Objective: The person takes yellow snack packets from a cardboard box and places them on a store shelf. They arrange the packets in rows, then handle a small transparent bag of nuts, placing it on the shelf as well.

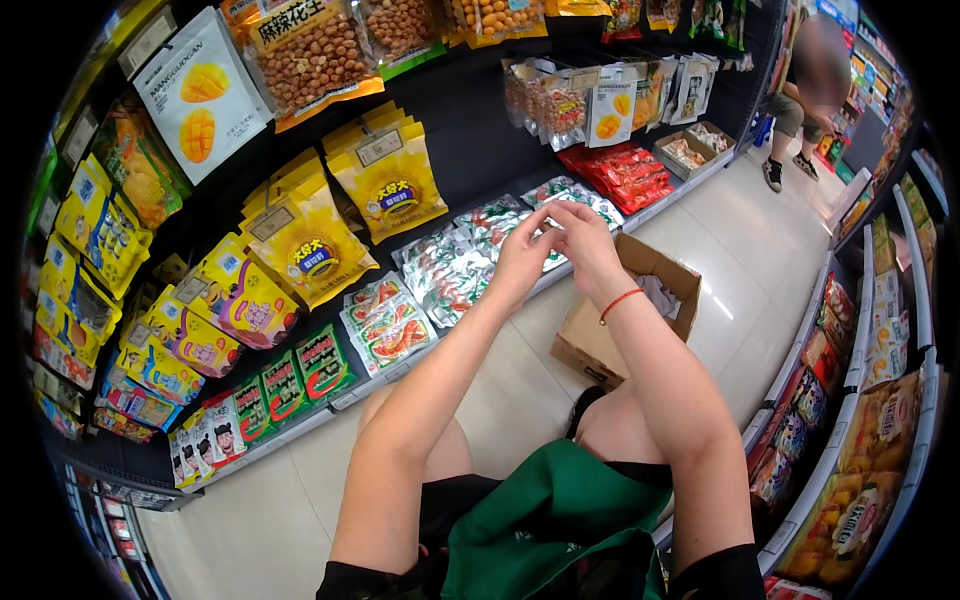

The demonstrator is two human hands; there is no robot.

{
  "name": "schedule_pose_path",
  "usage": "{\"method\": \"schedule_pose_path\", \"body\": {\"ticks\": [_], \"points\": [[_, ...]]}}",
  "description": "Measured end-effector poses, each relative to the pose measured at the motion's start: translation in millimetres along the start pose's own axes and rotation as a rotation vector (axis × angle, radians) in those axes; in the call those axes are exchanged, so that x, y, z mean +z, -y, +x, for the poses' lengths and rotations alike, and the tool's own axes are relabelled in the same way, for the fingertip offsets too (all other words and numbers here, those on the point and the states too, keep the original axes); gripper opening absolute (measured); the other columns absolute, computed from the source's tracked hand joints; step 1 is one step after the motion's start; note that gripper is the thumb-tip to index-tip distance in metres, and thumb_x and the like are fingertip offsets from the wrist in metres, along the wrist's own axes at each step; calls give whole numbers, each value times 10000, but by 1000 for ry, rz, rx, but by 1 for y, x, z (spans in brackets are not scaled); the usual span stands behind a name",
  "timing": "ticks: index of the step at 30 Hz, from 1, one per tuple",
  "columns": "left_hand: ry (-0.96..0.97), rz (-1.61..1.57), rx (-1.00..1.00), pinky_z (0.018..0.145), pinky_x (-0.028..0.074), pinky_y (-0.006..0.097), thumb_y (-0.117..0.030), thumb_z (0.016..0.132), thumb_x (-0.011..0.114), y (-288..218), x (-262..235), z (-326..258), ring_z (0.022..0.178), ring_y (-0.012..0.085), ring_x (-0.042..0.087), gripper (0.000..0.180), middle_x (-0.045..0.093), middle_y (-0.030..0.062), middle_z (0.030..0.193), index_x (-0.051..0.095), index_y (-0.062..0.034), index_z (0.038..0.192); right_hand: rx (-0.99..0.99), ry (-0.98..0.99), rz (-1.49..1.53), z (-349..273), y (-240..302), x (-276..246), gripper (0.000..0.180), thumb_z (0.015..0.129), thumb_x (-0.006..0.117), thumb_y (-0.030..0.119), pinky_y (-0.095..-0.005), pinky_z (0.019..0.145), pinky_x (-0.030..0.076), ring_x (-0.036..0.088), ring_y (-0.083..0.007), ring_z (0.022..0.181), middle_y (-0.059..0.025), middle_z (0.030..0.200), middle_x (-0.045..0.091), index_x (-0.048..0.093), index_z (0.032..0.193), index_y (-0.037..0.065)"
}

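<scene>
My left hand and my right hand meet over the front of the bottom shelf. Their fingertips are bent together and touching; whatever they may hold is too small or hidden to make out. A red cord bracelet circles my right wrist. Silver snack packets lie in rows beneath and beside my hands. Just beyond them is a pile of red snack packets. Below my right forearm, an open cardboard box stands on the floor, with pale wrapping or packets inside.
Yellow snack bags hang above the bottom shelf. Farther along it sits a small carton of packets. Another shelf with packaged food runs along my right. A person sits at the far end of the tiled aisle.
</scene>
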State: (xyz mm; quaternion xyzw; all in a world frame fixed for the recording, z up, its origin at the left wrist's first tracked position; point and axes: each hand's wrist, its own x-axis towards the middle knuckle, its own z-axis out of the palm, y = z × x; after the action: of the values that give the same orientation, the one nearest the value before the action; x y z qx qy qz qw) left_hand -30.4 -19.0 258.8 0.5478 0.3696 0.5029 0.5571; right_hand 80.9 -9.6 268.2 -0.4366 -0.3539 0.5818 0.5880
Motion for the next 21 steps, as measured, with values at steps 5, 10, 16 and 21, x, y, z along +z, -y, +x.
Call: {"method": "schedule_pose_path", "body": {"ticks": [5,10,16,21], "points": [[6,95,-42,851,433,253,-141,891,543,7,5,24,1002,130,546,388,586,60,1087,523,-62,1270,-4,-85,23,3,7,-4,256,882,590,151,-264,751,471,566,-112,843,-43,970,592,545,1103,30],[55,75,-34,797,462,231,-128,917,520,26,5,40,946,100,554,383,576,50,1143,497,-67,1295,-28,-129,-1,17,-4,-8,278,882,593,155,-249,720,460,558,-106,843,-41,979,587,534,1121,28],[81,93,-130,842,444,260,-131,878,544,35,-5,53,974,128,557,417,600,62,1029,506,-49,1285,13,-89,51,38,-15,-21,317,874,600,169,-250,716,478,564,-117,822,-69,970,589,518,1130,0],[100,74,-107,852,438,270,-169,874,573,30,-3,64,1002,138,555,446,593,68,1089,495,-39,1293,17,-70,139,47,-11,-32,305,876,602,177,-257,742,485,569,-132,845,-65,1006,577,523,1123,17]]}}
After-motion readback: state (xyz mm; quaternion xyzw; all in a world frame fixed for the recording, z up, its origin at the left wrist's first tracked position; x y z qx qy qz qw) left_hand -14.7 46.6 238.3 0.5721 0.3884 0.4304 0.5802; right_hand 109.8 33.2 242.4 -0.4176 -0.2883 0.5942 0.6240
